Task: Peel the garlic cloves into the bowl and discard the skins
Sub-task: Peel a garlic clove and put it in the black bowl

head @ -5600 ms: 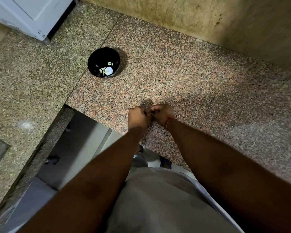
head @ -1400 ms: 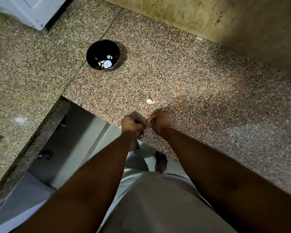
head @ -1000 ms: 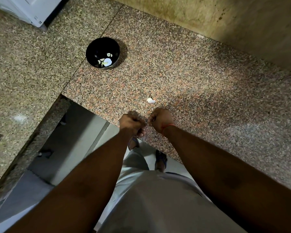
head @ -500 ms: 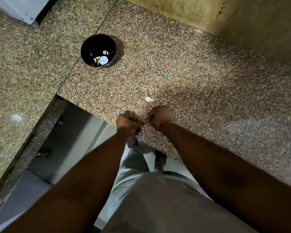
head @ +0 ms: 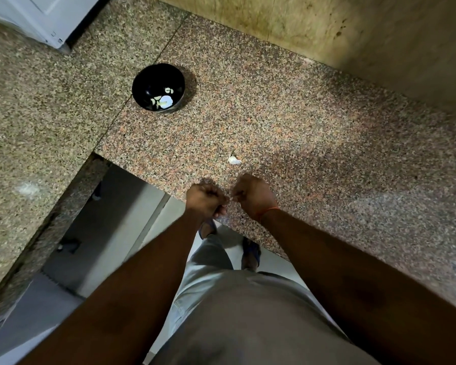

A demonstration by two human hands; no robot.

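My left hand (head: 205, 200) and my right hand (head: 253, 193) are curled close together over the front edge of the granite counter (head: 313, 143). They pinch a small garlic clove (head: 231, 198) between their fingertips; only a pale sliver of it shows. A white piece of garlic (head: 234, 160) lies on the counter just beyond my hands; whether it is a clove or skin I cannot tell. The black bowl (head: 148, 83) stands farther back to the left with several pale peeled cloves (head: 165, 101) inside.
A stone wall (head: 327, 27) runs along the back of the counter. A white appliance (head: 37, 19) stands at the far left corner. The counter turns in an L on the left, with a gap over the floor (head: 111, 233) below my arms.
Since the oldest frame my hands have drawn back toward the counter edge, uncovering the white piece on the counter. Over the last second they stay together working the clove.
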